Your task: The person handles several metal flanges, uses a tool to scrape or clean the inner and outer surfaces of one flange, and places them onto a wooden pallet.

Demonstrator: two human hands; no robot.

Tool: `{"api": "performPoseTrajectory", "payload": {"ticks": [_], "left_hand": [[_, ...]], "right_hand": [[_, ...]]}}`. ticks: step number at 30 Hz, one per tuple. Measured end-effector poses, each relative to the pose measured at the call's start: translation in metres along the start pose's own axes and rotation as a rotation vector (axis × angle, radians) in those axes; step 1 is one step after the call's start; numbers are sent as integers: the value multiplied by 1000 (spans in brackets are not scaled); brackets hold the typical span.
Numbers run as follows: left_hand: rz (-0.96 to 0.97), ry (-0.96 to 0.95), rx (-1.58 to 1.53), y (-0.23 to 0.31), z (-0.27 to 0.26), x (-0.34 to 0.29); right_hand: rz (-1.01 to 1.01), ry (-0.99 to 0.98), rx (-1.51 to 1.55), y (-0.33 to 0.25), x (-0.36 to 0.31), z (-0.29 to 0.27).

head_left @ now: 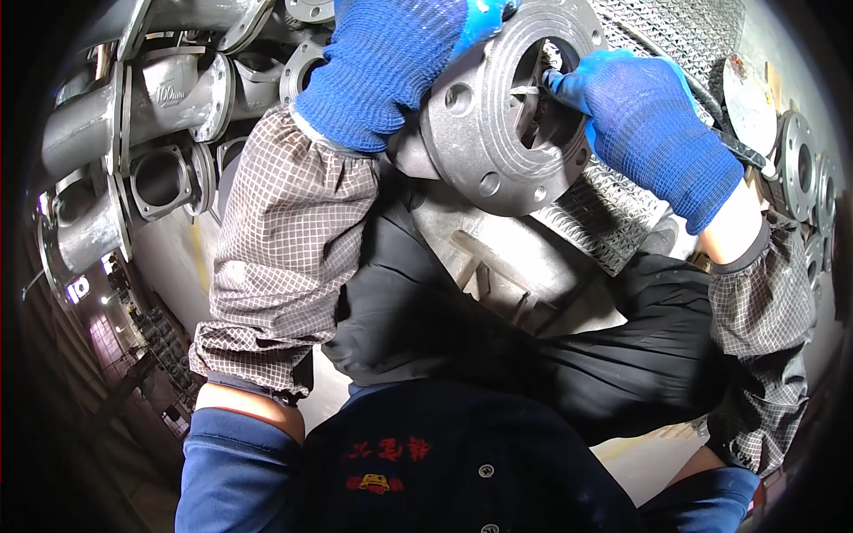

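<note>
A grey metal flanged valve body (469,142) tilts in front of me, its round face with bolt holes turned toward me. My left hand (400,67), in a blue knit glove with coated fingers, is closed on the upper left of it; the fingertips run out of the top of the view. My right hand (644,115), gloved the same way, is at the right side of the opening. Its fingers are bent, with the foremost one reaching into the bore. Whether they pinch something small there is hidden. Inside the bore, a pale narrow piece (524,90) shows.
Several grey flanged castings (169,98) are stacked at the left. More flanges (797,166) stand at the far right. Under the valve body lies a textured metal mesh sheet (600,222). A dark rod (739,149) with a pale end lies beyond my right wrist. My bent legs (426,302) are close below.
</note>
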State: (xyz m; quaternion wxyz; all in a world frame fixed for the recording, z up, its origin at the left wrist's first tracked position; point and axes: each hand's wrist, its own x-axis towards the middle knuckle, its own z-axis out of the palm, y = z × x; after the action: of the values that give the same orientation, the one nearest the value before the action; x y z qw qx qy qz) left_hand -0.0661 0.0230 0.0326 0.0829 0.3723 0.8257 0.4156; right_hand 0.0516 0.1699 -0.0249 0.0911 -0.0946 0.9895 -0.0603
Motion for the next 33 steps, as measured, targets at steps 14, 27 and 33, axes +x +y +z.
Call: {"api": "performPoseTrajectory", "payload": {"ticks": [14, 27, 33], "left_hand": [[351, 84, 401, -9, 1, 1], [466, 39, 501, -15, 1, 1], [-32, 51, 67, 9, 11, -3]], "right_hand": [[-93, 46, -33, -6, 4, -7], [-171, 49, -27, -9, 1, -18], [-142, 3, 11, -7, -1, -19]]}}
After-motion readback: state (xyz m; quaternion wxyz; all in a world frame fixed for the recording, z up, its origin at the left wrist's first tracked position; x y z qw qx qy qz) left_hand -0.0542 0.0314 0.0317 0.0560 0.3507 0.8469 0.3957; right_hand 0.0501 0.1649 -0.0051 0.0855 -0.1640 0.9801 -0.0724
